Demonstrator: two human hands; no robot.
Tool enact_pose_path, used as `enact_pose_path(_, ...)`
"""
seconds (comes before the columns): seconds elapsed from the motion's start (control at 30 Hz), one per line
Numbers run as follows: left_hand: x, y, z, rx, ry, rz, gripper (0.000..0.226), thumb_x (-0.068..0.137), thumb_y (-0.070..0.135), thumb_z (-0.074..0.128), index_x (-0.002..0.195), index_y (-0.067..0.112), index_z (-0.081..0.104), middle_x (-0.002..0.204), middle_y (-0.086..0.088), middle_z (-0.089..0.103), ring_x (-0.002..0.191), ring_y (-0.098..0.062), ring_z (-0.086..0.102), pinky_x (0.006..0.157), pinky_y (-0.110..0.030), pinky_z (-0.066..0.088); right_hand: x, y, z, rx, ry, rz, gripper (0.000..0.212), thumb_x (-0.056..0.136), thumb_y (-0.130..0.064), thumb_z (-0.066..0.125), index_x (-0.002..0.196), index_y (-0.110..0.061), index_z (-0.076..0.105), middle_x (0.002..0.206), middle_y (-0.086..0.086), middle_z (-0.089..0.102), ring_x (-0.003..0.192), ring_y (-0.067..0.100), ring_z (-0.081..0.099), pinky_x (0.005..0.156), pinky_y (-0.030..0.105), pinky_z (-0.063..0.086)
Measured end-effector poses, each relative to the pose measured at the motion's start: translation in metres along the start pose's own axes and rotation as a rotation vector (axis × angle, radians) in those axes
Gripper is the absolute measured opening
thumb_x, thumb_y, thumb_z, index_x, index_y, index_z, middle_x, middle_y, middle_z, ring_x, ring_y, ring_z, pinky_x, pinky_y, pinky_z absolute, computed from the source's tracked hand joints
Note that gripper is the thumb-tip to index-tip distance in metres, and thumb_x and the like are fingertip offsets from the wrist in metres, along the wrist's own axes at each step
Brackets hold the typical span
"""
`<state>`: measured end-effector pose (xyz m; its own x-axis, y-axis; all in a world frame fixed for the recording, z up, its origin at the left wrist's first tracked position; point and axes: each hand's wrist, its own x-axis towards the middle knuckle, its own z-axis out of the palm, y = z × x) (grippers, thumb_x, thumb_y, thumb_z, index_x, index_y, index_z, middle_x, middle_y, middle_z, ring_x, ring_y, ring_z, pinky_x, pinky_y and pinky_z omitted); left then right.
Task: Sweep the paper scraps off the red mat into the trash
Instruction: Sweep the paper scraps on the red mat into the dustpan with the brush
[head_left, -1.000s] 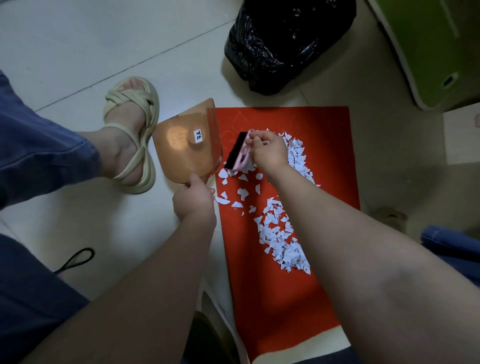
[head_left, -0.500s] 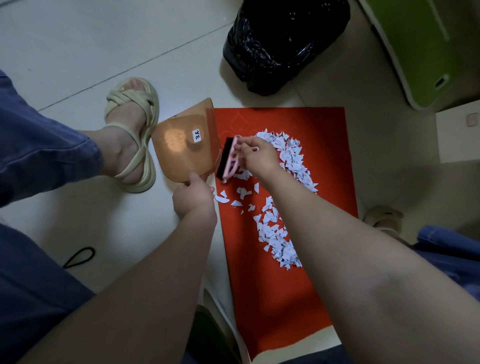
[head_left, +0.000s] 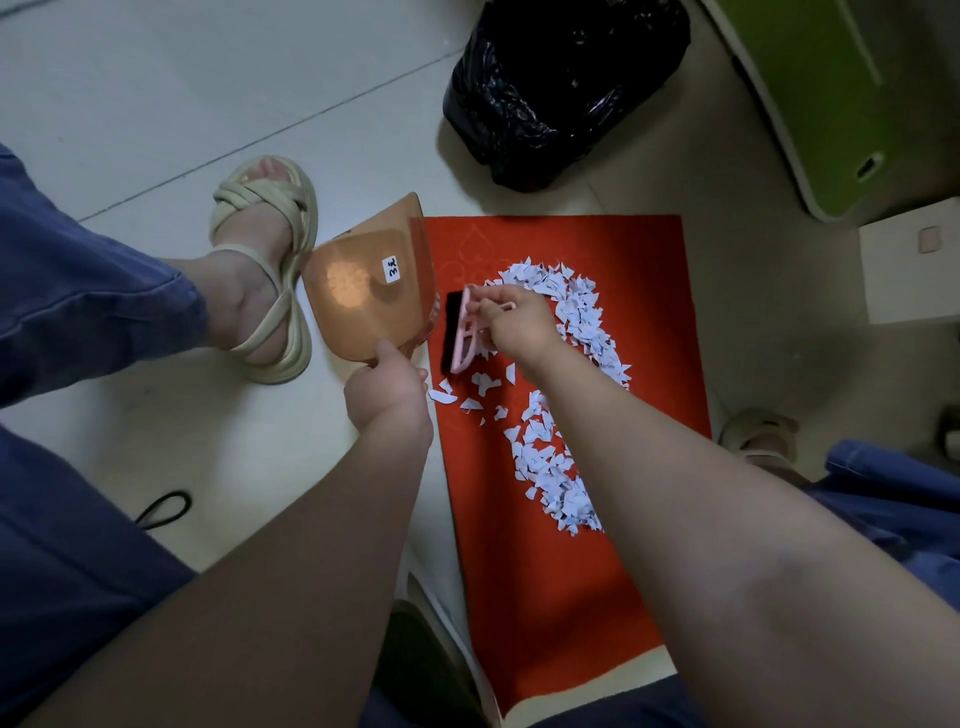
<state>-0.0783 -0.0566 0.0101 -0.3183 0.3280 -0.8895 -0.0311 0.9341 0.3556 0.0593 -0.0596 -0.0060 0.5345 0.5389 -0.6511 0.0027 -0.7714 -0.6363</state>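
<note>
A red mat (head_left: 550, 597) lies on the floor with several white paper scraps (head_left: 550, 467) strewn in a curved band down its middle. My left hand (head_left: 387, 389) grips the handle of a translucent orange dustpan (head_left: 363, 296), tilted at the mat's left edge. My right hand (head_left: 517, 322) grips a small pink brush with black bristles (head_left: 460, 332), its bristles facing the dustpan's lip. A black trash bag (head_left: 561, 88) stands beyond the mat's far edge.
My sandalled left foot (head_left: 265, 260) rests just left of the dustpan; another sandal (head_left: 758, 434) shows right of the mat. A green container (head_left: 821, 104) and a white box (head_left: 909, 270) stand at the right. A black loop (head_left: 161, 512) lies on the floor at the left.
My right hand has drawn the brush leftward across the mat to the dustpan's lip. The dustpan has stayed almost still.
</note>
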Motion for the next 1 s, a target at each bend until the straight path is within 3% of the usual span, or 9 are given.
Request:
enact_pose_path(0.17, -0.001, 0.000, -0.001, -0.007, 0.007, 0.003, 0.032, 0.095, 0.035, 0.042, 0.072, 0.015, 0.054, 0.068, 0.002, 0.068, 0.061, -0.013, 0.057, 0.061, -0.027, 0.040, 0.003, 0.016, -0.016, -0.012, 0.141, 0.037, 0.021, 0.094, -0.010, 0.051, 0.099, -0.019, 0.069, 0.101, 0.006, 0.071, 0.073, 0.015, 0.059, 0.077, 0.036, 0.050)
enact_pose_path(0.3, -0.002, -0.001, 0.000, 0.002, 0.005, -0.003, 0.031, 0.094, 0.033, 0.042, 0.073, 0.014, 0.055, 0.068, 0.001, 0.068, 0.061, -0.014, 0.057, 0.060, -0.027, 0.041, 0.000, 0.012, -0.021, -0.019, 0.142, -0.020, 0.022, 0.094, -0.009, 0.051, 0.104, -0.016, 0.069, 0.090, -0.002, 0.070, 0.069, 0.010, 0.059, 0.078, 0.033, 0.051)
enact_pose_path(0.4, -0.002, -0.003, 0.001, 0.011, 0.003, 0.006, 0.032, 0.092, 0.033, 0.042, 0.071, 0.014, 0.056, 0.069, 0.001, 0.069, 0.067, -0.017, 0.060, 0.071, -0.030, 0.047, -0.005, 0.010, -0.013, 0.027, 0.082, -0.046, 0.020, 0.093, -0.008, 0.053, 0.098, -0.018, 0.070, 0.090, 0.000, 0.071, 0.067, 0.010, 0.059, 0.072, 0.032, 0.051)
enact_pose_path(0.53, -0.003, -0.003, 0.000, 0.016, 0.001, 0.011, 0.031, 0.092, 0.033, 0.043, 0.071, 0.014, 0.055, 0.069, 0.000, 0.069, 0.066, -0.018, 0.059, 0.070, -0.030, 0.046, -0.007, 0.022, -0.009, -0.023, 0.058, -0.005, 0.021, 0.093, -0.012, 0.053, 0.095, -0.023, 0.070, 0.100, 0.003, 0.071, 0.080, 0.015, 0.062, 0.088, 0.041, 0.055)
enact_pose_path(0.67, -0.005, -0.002, 0.000, 0.020, 0.001, 0.022, 0.032, 0.095, 0.034, 0.044, 0.070, 0.014, 0.054, 0.073, -0.001, 0.070, 0.067, -0.017, 0.060, 0.070, -0.030, 0.047, -0.012, 0.028, -0.026, -0.070, 0.178, 0.001, 0.020, 0.095, -0.012, 0.053, 0.103, -0.016, 0.070, 0.097, -0.006, 0.066, 0.079, 0.006, 0.061, 0.076, 0.024, 0.052)
enact_pose_path(0.73, -0.006, -0.002, 0.000, 0.028, 0.001, 0.021, 0.032, 0.095, 0.034, 0.044, 0.071, 0.015, 0.054, 0.072, 0.000, 0.069, 0.068, -0.017, 0.060, 0.072, -0.030, 0.047, -0.016, 0.027, -0.030, -0.073, 0.190, -0.020, 0.022, 0.095, -0.012, 0.052, 0.106, -0.017, 0.070, 0.097, -0.006, 0.068, 0.076, 0.005, 0.059, 0.079, 0.024, 0.051)
enact_pose_path(0.83, -0.006, -0.003, -0.001, 0.024, -0.001, 0.019, 0.032, 0.096, 0.036, 0.044, 0.072, 0.016, 0.054, 0.070, 0.001, 0.068, 0.068, -0.017, 0.060, 0.071, -0.029, 0.046, -0.025, 0.020, -0.028, 0.003, 0.113, -0.049, 0.020, 0.094, -0.011, 0.054, 0.094, -0.022, 0.070, 0.100, 0.001, 0.071, 0.076, 0.013, 0.061, 0.080, 0.033, 0.054)
enact_pose_path(0.93, -0.008, -0.002, -0.003, 0.019, -0.001, 0.021, 0.035, 0.096, 0.037, 0.044, 0.070, 0.016, 0.055, 0.070, 0.001, 0.068, 0.068, -0.017, 0.059, 0.070, -0.029, 0.045, -0.036, 0.018, -0.020, 0.074, -0.036, -0.055, 0.022, 0.096, -0.005, 0.049, 0.095, -0.017, 0.067, 0.094, 0.006, 0.070, 0.063, 0.013, 0.056, 0.062, 0.027, 0.050)
enact_pose_path(1.0, -0.008, -0.002, -0.004, 0.017, 0.000, 0.025, 0.036, 0.096, 0.038, 0.044, 0.071, 0.016, 0.055, 0.071, 0.002, 0.068, 0.068, -0.017, 0.059, 0.071, -0.029, 0.046, -0.040, 0.021, -0.013, 0.031, -0.081, -0.051, 0.020, 0.097, -0.004, 0.048, 0.100, -0.012, 0.066, 0.092, 0.004, 0.069, 0.062, 0.010, 0.055, 0.061, 0.025, 0.048)
